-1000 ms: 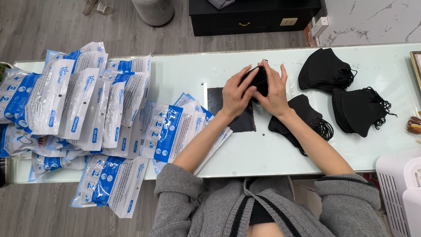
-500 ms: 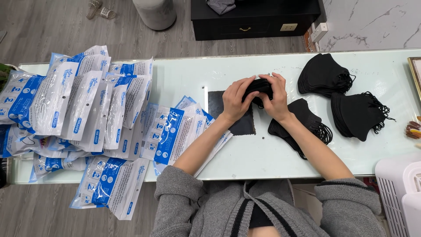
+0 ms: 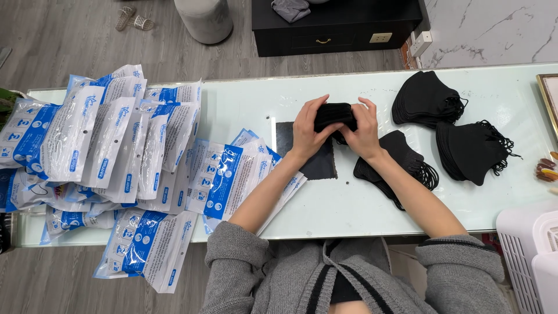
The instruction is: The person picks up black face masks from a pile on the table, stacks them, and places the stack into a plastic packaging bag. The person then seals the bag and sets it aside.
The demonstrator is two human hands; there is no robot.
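Both my hands grip a small stack of folded black face masks (image 3: 333, 114) held just above the white glass table (image 3: 360, 209). My left hand (image 3: 307, 129) clasps its left end and my right hand (image 3: 365, 131) its right end. Under the hands lies a flat black square mat (image 3: 317, 166). A loose pile of black masks (image 3: 395, 160) rests right beside my right wrist. Further right sit two bigger piles of black masks, one at the back (image 3: 424, 99) and one nearer me (image 3: 474, 152).
Many blue-and-white sealed mask packets (image 3: 110, 145) cover the table's left half, some (image 3: 151, 250) overhanging the front edge. A white slatted appliance (image 3: 529, 256) stands at bottom right. A dark cabinet (image 3: 337, 26) and a grey stool (image 3: 203, 17) stand beyond the table.
My hands have closed in on the mask stack and squeezed it into a tighter bundle. The view has shifted a little; nothing else on the table has moved.
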